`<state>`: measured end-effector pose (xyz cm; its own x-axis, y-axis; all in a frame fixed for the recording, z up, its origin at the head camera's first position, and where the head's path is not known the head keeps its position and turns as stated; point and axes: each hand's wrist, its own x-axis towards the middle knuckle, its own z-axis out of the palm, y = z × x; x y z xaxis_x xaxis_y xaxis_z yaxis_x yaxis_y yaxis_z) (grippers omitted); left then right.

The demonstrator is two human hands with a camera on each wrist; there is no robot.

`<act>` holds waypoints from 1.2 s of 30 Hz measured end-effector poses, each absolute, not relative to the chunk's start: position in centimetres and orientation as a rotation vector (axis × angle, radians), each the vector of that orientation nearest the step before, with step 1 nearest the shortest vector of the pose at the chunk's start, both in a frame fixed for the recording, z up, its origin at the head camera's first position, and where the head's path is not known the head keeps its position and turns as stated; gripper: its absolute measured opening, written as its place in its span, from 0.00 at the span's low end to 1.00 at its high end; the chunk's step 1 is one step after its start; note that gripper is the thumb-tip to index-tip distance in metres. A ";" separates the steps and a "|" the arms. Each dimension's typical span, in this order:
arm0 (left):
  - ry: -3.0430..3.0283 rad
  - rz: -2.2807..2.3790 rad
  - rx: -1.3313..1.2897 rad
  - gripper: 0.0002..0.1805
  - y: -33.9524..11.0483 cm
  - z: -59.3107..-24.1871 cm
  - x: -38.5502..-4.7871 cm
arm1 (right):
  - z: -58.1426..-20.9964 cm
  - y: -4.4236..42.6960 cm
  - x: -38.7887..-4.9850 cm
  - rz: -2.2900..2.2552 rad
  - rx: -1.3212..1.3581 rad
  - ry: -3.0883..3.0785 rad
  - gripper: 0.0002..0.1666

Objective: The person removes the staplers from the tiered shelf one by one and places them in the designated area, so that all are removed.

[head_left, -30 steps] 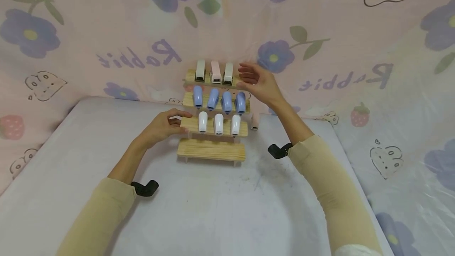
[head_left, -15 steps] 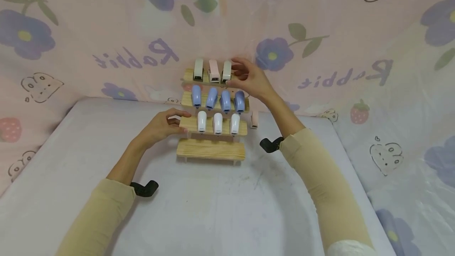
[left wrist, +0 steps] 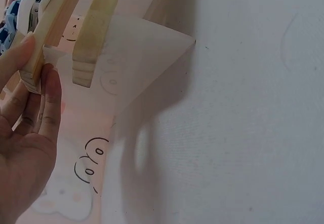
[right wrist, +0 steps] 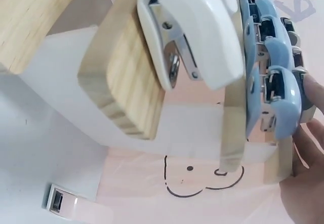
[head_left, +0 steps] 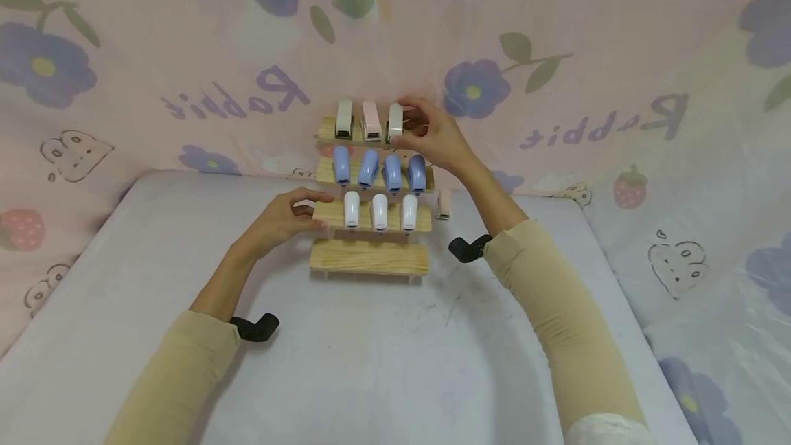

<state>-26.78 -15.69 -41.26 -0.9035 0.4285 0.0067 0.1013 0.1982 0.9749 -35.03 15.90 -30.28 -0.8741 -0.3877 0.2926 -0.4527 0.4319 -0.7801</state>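
A stepped rack has four wooden shelves, the lowest one point(head_left: 369, 257) bare. White staplers point(head_left: 380, 213) stand on the second shelf, blue staplers point(head_left: 392, 173) on the third. On the top shelf are a pink stapler point(head_left: 371, 121) between two pale grey-green ones. My right hand point(head_left: 435, 136) has its thumb and fingers around the rightmost pale stapler point(head_left: 395, 122); in the right wrist view the hand point(right wrist: 306, 158) touches that stapler behind the blue ones. My left hand point(head_left: 281, 220) grips the left end of the second shelf, its thumb and fingers on the wood point(left wrist: 55, 21) in the left wrist view.
A pink stapler point(head_left: 443, 204) stands on the white table point(head_left: 371, 349) just right of the rack, also visible at the lower left of the right wrist view point(right wrist: 76, 208). Behind the rack hangs a patterned pink cloth point(head_left: 395, 33).
My right hand has moved left from beside the top shelf's right end to the rightmost pale stapler and taken hold of it. My left hand stays on the shelf end.
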 end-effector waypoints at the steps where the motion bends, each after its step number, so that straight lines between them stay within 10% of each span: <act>1: 2.209 1.768 0.502 0.29 -15.7 -41.3 -26.7 | -30.2 15.8 -34.9 1.456 0.762 -2.601 0.41; 36: 2.215 1.785 0.490 0.29 -15.7 -41.4 -26.6 | -30.2 20.6 -31.9 1.550 0.724 -2.525 0.41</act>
<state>-26.57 -15.74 -41.41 -0.9109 0.4125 0.0132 0.1007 0.1911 0.9764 -31.91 20.63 -30.20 -0.8832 -0.3456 0.3170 -0.4390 0.3720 -0.8178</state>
